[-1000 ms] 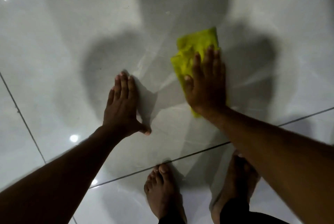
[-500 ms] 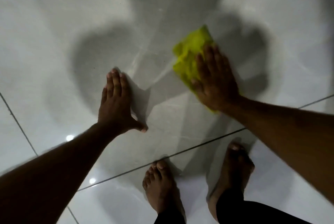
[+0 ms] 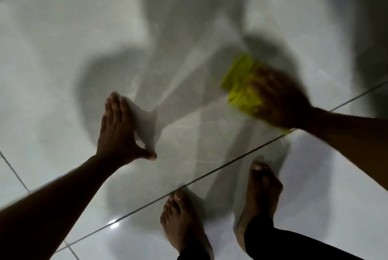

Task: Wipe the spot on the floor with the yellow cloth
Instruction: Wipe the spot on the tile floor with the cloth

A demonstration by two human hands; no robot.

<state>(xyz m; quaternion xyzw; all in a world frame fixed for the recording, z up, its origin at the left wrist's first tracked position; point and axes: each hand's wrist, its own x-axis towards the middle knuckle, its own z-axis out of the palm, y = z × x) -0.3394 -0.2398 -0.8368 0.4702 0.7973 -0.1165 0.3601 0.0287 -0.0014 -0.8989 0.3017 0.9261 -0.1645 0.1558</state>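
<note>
The yellow cloth (image 3: 241, 85) lies crumpled on the glossy white tiled floor (image 3: 63, 60), at the right of the view. My right hand (image 3: 279, 98) presses flat on top of it, blurred by motion, covering its right half. My left hand (image 3: 117, 131) rests flat on the floor to the left, fingers together and thumb spread, holding nothing. Faint streaks show on the tile between the two hands. No distinct spot can be made out.
My two bare feet (image 3: 184, 222) stand at the bottom, the right foot (image 3: 260, 192) just below the cloth. A dark grout line (image 3: 210, 173) runs diagonally between the feet and the hands. Shadows of my arms and body fall on the tiles.
My right hand has slid the cloth to the right and toward me, close to the grout line. My left hand has stayed planted on the floor.
</note>
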